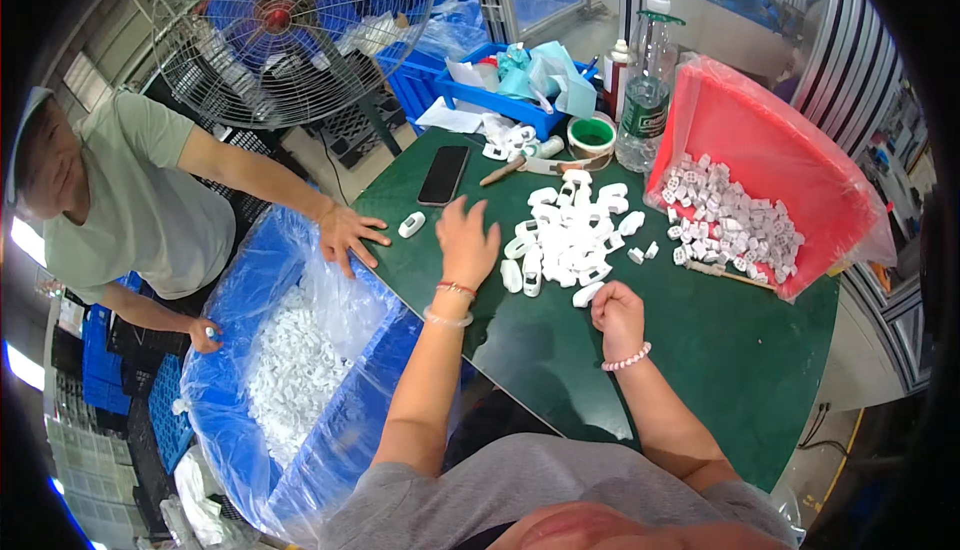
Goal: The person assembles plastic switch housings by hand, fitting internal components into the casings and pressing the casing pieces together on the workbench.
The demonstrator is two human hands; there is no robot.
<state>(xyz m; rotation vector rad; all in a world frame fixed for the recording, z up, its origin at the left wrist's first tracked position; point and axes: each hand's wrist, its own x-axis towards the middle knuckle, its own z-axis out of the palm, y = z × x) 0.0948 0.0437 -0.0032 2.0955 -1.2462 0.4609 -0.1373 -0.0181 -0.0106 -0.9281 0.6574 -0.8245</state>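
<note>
Piece [586, 296], small and white, juts left from your curled right hand [620, 314], seemingly pinched, its long axis slanting toward you; the white pile [570, 238] lies just beyond, right of your left hand [467, 240], loosely spread, apparently empty.

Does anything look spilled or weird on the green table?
A little. Two small white pieces lie loose on the green table, between the pile of white parts and the red bin. One white part also sits alone by the phone, away from the pile. I see nothing clearly broken.
</note>
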